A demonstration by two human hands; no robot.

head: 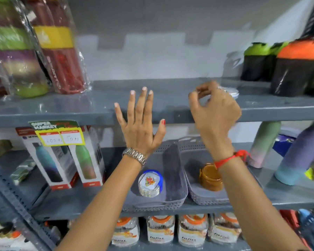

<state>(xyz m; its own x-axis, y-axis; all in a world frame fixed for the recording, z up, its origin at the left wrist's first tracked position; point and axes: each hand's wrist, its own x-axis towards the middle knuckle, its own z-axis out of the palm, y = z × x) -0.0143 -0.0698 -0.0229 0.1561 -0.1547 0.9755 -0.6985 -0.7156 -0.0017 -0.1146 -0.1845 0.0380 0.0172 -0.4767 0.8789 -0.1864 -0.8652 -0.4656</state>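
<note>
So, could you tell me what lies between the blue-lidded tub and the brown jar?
In the head view: neighbouring walls of the left basket and the right basket.

Single view, taken from the person's head through a wide-angle lens, facing forward and slightly down at a grey shelving unit (11,192) at close range. The upper shelf (62,113) crosses mid-frame; the middle shelf (71,201) and the jars (160,230) beneath fill the lower half. The left hand (140,127) and right hand (214,113) sit centre-frame, near the lens.
</note>
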